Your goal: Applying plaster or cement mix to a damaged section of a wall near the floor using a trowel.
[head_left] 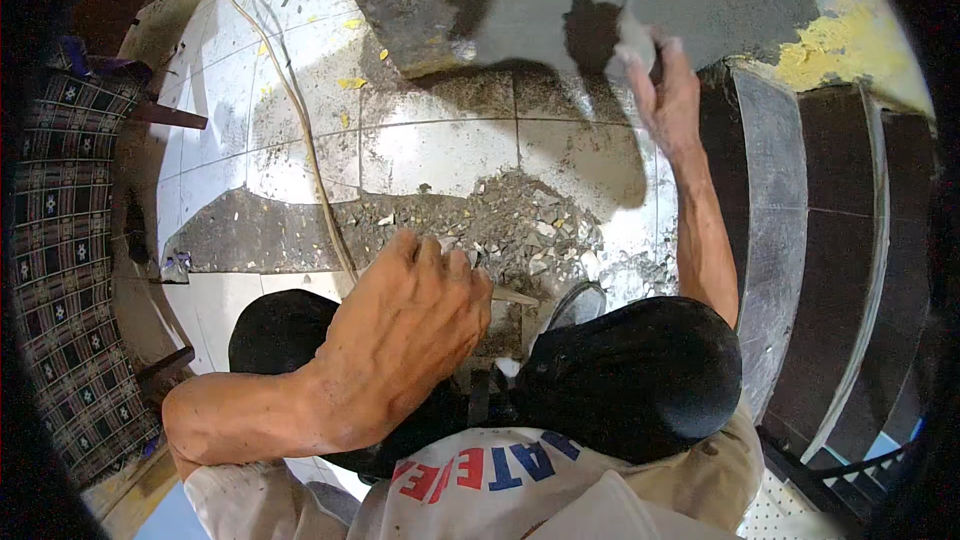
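**Left hand [415, 310] curled low, right hand [675, 100] up at grey plaster [530, 5]**

Far left: a seat in dark checked fabric [65, 210]. Next, a thin tan cable [300, 105] runs down across dirty white floor tiles [430, 155], with yellow flakes [351, 83] scattered near it. Below the tiles, a bare strip strewn with broken rubble [530, 225], reaching right toward the shoe.

Centre: left hand above the crouching person's dark trousers [640, 375], back of hand up, fingers bent inward. Fingertips hidden; cannot tell what they grip. A slim pale pointed piece [515, 296] juts out just beside the knuckles. Right of it, a grey shoe [578, 306] between the knees.

Right of centre: right arm extended, thumb and fingers closed around a pale object [633, 43], kind unclear. It lies over the lower part of the damp-looking plaster; contact cannot be told. Farther right, patchy yellow paint [845, 35] borders the plaster; below it, dark brown steps [845, 160] with grey edges.
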`<state>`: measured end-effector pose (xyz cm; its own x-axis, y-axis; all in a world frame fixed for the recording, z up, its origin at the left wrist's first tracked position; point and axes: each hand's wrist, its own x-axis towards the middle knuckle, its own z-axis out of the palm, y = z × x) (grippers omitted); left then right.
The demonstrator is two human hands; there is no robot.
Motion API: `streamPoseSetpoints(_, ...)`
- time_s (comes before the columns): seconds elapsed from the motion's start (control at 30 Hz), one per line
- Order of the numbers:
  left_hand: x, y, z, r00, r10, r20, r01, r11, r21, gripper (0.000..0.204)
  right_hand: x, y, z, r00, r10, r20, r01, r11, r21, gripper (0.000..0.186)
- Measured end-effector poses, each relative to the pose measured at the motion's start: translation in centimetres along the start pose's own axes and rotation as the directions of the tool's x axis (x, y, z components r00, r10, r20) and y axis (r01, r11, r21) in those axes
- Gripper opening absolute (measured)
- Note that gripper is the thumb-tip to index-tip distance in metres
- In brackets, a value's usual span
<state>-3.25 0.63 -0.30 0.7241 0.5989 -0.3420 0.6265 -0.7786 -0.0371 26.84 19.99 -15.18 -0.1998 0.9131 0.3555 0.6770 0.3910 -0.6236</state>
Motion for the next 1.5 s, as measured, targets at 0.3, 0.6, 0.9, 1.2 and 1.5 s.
streamPoseSetpoints(0.3,0.1,0.3,-0.6,0.983,0.001,0.183,0.008,0.999,-0.047,0.033,0.9,0.2,2.1,0.998,0.062,-0.024,-0.064,0.996,-0.057,0.042)
streamPoseSetpoints(0.6,1.1,1.2,-0.8,0.971,0.027,0.236,-0.008,0.997,-0.08,0.029,1.9,5.0,3.8,0.937,-0.339,0.082,0.346,0.871,-0.35,0.041)
streamPoseSetpoints(0.9,1.3,1.6,-0.8,0.972,0.012,0.235,0.012,0.995,-0.099,0.023,1.9,9.5,8.4,0.898,-0.264,0.352,0.423,0.736,-0.528,0.052)
streamPoseSetpoints(1.2,1.6,1.9,-0.8,0.975,0.019,0.222,0.01,0.992,-0.128,0.022,-1.2,11.8,12.1,0.881,-0.265,0.392,0.467,0.628,-0.623,0.038)
streamPoseSetpoints(1.5,1.7,1.6,-1.0,0.962,0.041,0.271,-0.007,0.992,-0.128,0.023,-5.0,18.2,12.1,0.884,-0.216,0.414,0.426,0.734,-0.528,0.047)
